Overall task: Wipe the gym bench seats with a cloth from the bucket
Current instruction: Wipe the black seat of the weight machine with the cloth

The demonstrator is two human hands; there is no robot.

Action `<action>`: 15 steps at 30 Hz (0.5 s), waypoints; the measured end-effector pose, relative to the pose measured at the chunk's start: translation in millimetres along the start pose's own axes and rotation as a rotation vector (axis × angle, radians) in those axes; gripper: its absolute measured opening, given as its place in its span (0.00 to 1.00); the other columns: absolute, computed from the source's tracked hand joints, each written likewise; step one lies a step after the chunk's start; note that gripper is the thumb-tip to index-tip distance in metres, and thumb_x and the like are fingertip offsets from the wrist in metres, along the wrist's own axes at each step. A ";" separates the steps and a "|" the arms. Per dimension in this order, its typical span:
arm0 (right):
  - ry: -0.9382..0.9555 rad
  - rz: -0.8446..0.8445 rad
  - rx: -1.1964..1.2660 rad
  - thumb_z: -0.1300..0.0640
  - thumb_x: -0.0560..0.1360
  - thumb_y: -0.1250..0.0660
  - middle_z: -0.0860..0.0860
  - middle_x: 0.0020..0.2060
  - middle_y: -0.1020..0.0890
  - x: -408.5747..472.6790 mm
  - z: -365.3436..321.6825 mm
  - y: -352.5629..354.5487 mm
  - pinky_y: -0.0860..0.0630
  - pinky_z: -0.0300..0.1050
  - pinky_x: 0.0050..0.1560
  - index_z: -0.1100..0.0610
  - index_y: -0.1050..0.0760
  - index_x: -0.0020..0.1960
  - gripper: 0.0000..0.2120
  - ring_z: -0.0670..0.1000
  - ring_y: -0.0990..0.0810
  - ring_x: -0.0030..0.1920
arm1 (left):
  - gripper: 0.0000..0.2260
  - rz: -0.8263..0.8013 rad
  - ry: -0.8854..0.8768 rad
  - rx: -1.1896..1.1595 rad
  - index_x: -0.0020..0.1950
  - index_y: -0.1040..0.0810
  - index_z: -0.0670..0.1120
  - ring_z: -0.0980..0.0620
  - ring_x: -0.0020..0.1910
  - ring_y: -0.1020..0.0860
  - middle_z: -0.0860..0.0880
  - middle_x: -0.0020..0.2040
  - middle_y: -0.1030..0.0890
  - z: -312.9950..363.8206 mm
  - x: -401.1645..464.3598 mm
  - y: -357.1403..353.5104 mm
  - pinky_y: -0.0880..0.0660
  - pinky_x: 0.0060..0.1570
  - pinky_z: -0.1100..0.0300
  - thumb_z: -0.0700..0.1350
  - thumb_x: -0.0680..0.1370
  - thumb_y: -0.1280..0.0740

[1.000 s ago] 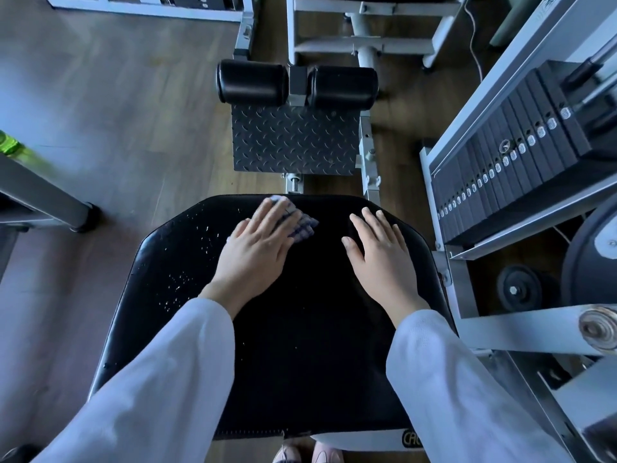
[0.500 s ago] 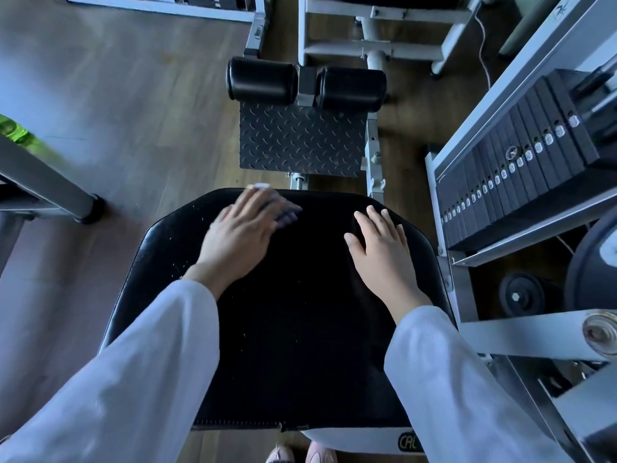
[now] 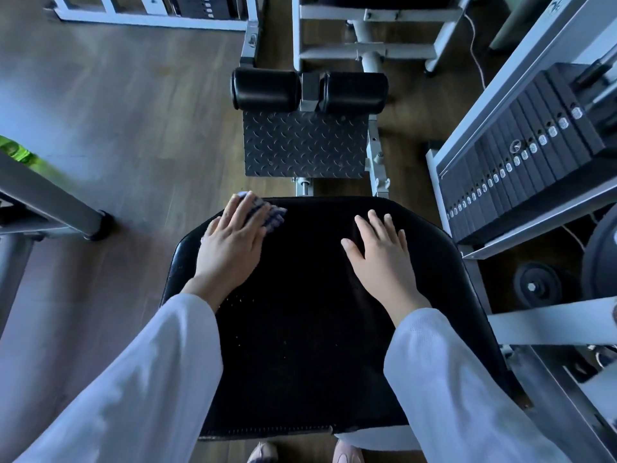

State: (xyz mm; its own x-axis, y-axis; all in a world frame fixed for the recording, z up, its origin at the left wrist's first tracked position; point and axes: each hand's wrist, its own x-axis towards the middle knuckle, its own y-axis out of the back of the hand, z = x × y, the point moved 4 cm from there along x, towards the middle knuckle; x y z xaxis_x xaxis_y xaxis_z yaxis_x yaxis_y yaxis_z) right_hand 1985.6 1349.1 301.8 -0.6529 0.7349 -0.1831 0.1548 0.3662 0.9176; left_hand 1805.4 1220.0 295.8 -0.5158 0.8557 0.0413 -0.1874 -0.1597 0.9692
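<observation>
Gym floor, wood; weight stack at right. Seat, black pad, long axis running away from person. Right hand flat on seat, fingers straight, holding nothing. Left hand nearer cloth, fingers extended, pressing cloth at far-left corner. Unwiped area lies right and near of cloth. Cloth mostly hidden under hand; bucket not in view.

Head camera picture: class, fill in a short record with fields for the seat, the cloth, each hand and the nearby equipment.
seat: black padded bench seat, pale specks near its left edge
cloth: blue-and-white checked cloth, at the seat's far left corner
left hand: flat, pressing the cloth on the seat
right hand: flat on the seat, without cloth
beyond seat: grey tread-pattern metal footplate, two black roller pads
right side: dark weight stack
</observation>
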 end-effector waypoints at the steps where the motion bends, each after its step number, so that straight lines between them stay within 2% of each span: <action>1: -0.015 0.009 0.002 0.47 0.80 0.48 0.53 0.75 0.47 -1.0 -2.5 -0.9 0.57 0.52 0.73 0.54 0.46 0.74 0.25 0.54 0.55 0.75 | 0.24 -0.004 0.029 -0.005 0.71 0.33 0.50 0.49 0.75 0.44 0.49 0.74 0.37 -0.2 2.7 -0.5 0.37 0.68 0.47 0.53 0.77 0.53; 3: -0.047 0.027 0.003 0.48 0.80 0.48 0.53 0.75 0.46 -3.4 -8.2 -4.3 0.56 0.52 0.73 0.55 0.46 0.74 0.25 0.54 0.54 0.75 | 0.25 0.000 -0.003 -0.028 0.71 0.32 0.49 0.48 0.75 0.44 0.49 0.74 0.37 5.6 -0.5 -0.1 0.40 0.67 0.50 0.53 0.77 0.53; 6: -0.061 0.038 0.005 0.48 0.80 0.47 0.53 0.75 0.46 -5.9 -17.4 -9.0 0.55 0.52 0.72 0.55 0.46 0.74 0.25 0.55 0.53 0.75 | 0.23 -0.001 -0.268 -0.057 0.69 0.30 0.49 0.50 0.74 0.42 0.49 0.73 0.34 20.7 -19.5 1.6 0.42 0.66 0.59 0.52 0.78 0.52; 8: -0.045 0.038 0.015 0.48 0.80 0.47 0.52 0.75 0.46 -7.1 -26.0 -12.4 0.55 0.52 0.73 0.55 0.45 0.74 0.25 0.54 0.53 0.75 | 0.21 -0.032 -0.402 -0.033 0.70 0.31 0.50 0.52 0.73 0.42 0.50 0.73 0.34 17.9 -29.3 1.6 0.42 0.67 0.60 0.51 0.79 0.50; 9: -0.033 0.035 0.020 0.48 0.80 0.47 0.52 0.75 0.46 -7.9 -30.0 -14.0 0.55 0.51 0.73 0.55 0.45 0.74 0.25 0.53 0.53 0.75 | 0.22 -0.049 -0.400 -0.027 0.70 0.31 0.51 0.52 0.74 0.42 0.50 0.73 0.35 12.5 -27.9 1.8 0.40 0.67 0.58 0.52 0.79 0.51; 11: -0.010 0.033 0.024 0.48 0.80 0.47 0.52 0.75 0.46 -10.3 -35.5 -16.3 0.56 0.51 0.73 0.54 0.45 0.74 0.25 0.52 0.53 0.75 | 0.22 -0.054 -0.270 -0.038 0.72 0.34 0.51 0.51 0.75 0.44 0.50 0.74 0.37 -1.3 -16.3 5.0 0.39 0.68 0.53 0.52 0.79 0.52; 13: -0.006 0.042 0.024 0.48 0.80 0.47 0.51 0.75 0.46 -12.1 -36.4 -16.6 0.55 0.50 0.73 0.53 0.45 0.74 0.24 0.51 0.53 0.75 | 0.20 -0.080 -0.095 -0.048 0.73 0.37 0.51 0.52 0.76 0.48 0.51 0.76 0.42 -12.1 -0.9 7.4 0.41 0.70 0.52 0.50 0.81 0.49; 15: -0.011 0.050 0.012 0.47 0.80 0.48 0.51 0.75 0.46 -12.5 -35.7 -16.8 0.55 0.50 0.73 0.53 0.45 0.74 0.24 0.51 0.53 0.75 | 0.20 -0.089 -0.016 -0.044 0.74 0.40 0.51 0.52 0.76 0.51 0.52 0.76 0.44 -15.2 7.0 5.1 0.44 0.70 0.52 0.48 0.82 0.47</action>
State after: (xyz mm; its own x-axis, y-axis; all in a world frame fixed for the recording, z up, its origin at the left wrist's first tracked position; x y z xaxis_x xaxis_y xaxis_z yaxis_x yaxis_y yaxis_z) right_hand 1964.8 1313.5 301.3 -0.6363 0.7584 -0.1409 0.1962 0.3359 0.9212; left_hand 1788.1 1217.7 297.4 -0.4823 0.8751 -0.0405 -0.2683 -0.1036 0.9577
